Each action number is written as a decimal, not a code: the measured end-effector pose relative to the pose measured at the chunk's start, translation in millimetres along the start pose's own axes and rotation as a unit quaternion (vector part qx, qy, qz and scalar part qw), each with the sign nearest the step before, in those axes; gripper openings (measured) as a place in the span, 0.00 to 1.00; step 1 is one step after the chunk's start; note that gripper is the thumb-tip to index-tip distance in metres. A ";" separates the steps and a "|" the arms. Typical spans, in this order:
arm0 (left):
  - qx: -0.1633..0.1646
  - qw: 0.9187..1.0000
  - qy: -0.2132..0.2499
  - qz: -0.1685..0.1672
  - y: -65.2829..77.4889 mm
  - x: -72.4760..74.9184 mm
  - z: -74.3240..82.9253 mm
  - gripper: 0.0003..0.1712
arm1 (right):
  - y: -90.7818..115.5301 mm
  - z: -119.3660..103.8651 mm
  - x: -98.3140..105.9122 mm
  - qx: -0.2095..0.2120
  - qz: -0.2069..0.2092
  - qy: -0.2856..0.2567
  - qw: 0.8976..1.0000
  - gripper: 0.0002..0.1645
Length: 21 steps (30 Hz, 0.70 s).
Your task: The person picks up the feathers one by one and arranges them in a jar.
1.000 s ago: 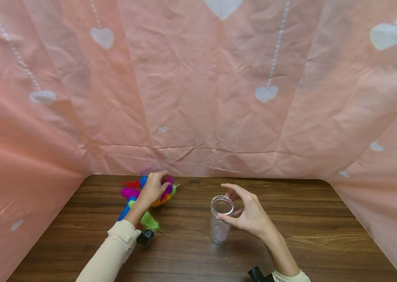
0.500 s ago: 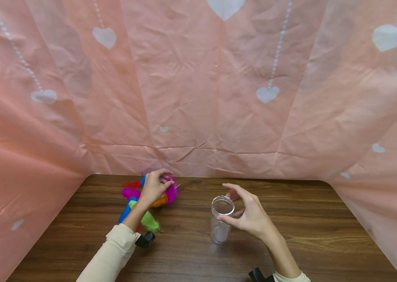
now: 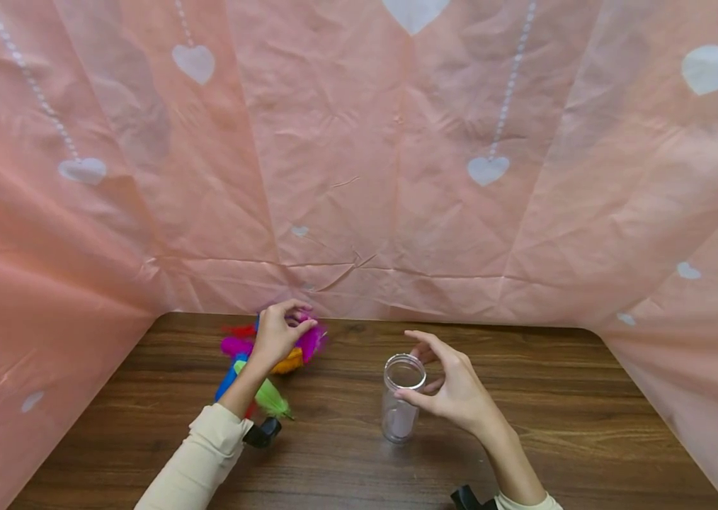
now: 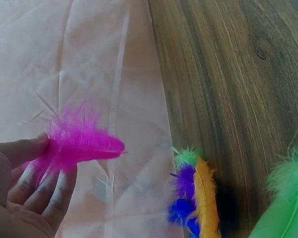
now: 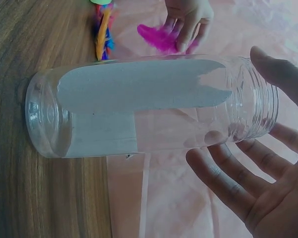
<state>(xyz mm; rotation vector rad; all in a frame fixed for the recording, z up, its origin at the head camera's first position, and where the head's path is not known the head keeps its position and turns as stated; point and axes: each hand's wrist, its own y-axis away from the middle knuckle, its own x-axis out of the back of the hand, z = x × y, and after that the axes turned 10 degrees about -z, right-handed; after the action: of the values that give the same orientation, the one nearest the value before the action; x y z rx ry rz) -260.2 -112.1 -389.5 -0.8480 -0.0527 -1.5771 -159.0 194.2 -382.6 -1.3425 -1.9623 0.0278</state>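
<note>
My left hand (image 3: 275,338) pinches a magenta feather (image 4: 84,146) between thumb and fingers, raised above a small pile of feathers at the table's back left. In that pile lie an orange feather (image 4: 206,198), a purple one (image 4: 185,181) and a blue one (image 4: 185,213). A clear, lidless jar (image 3: 399,414) stands upright near the middle. My right hand (image 3: 457,389) holds it near the top, its thumb at the threaded neck and the fingers curved around the far side. A pale label (image 5: 139,84) shows on the jar's wall.
Beneath my left forearm lie a green feather (image 3: 271,398) and a blue feather (image 3: 225,384). A red feather (image 3: 241,331) is at the pile's far left. The wooden table (image 3: 556,418) meets a pink cloth (image 3: 359,177) with white hearts behind and at both sides.
The magenta feather has come up out of the pile in my left hand, uncovering more of the orange feather. My right hand keeps its place at the jar.
</note>
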 end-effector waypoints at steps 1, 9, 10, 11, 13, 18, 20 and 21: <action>0.000 1.000 0.002 0.002 0.3 0.4 0.1 0.12 | 0.2 -0.1 -0.2 0.000 0.000 -0.001 1.000 0.52; 0.023 0.999 0.043 0.006 1.6 3.8 3.5 0.11 | 0.9 0.6 -1.0 -0.004 0.004 -0.006 1.000 0.57; 0.028 0.998 0.051 0.005 1.8 4.4 4.4 0.11 | 1.1 0.7 -1.0 -0.004 0.003 -0.006 1.000 0.57; 0.035 0.998 0.061 0.004 1.9 5.1 5.2 0.11 | 1.2 0.8 -1.1 -0.005 0.003 -0.005 1.000 0.57; 0.047 0.996 0.079 -0.001 1.9 6.6 7.7 0.11 | 1.4 0.8 -1.2 -0.005 0.002 -0.004 1.000 0.57; 0.065 0.992 0.106 -0.014 0.8 10.4 12.9 0.13 | 1.4 0.2 -1.5 -0.003 0.003 -0.001 1.000 0.56; 0.064 0.992 0.112 -0.019 0.8 11.8 14.6 0.13 | 1.2 -0.2 -1.8 -0.003 0.003 -0.001 1.000 0.56; 0.064 0.991 0.117 -0.020 0.9 12.3 15.9 0.13 | 1.1 -0.4 -2.0 -0.003 0.003 -0.001 1.000 0.57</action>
<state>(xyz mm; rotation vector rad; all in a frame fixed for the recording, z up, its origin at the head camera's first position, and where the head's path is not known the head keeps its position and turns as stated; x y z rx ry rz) -251.2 -114.7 -371.8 -0.5622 -0.0027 -1.6831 -157.6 192.9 -383.9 -1.3531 -1.9615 0.0265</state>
